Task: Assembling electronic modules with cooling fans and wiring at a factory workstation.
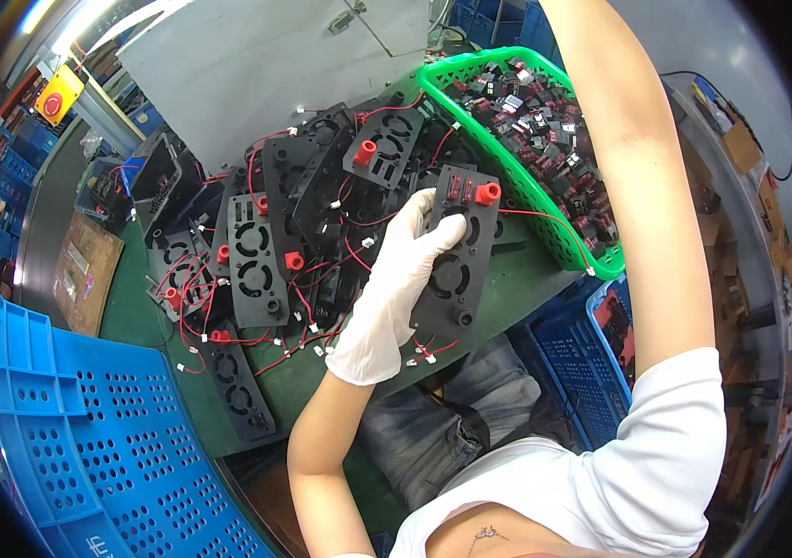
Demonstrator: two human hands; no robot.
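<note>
My left hand (394,284), in a white glove, grips a black fan panel (472,270) above the near side of the table. The thumb lies across its face and the fingers go behind its left edge. The panel has round slotted vents, a red terminal post (487,193) at its upper right corner and small dark red pieces beside that. From it a red wire runs right to a small white plug (590,272). My right forearm (633,112) stretches up past the green basket and leaves the picture at the top, so my right hand is out of sight.
A pile of similar fan panels (252,270) with red wires covers the green table (159,321). The green basket (484,130) at the right holds many small black and red parts. A blue crate (117,418) stands at the left, another blue crate (568,358) below the basket.
</note>
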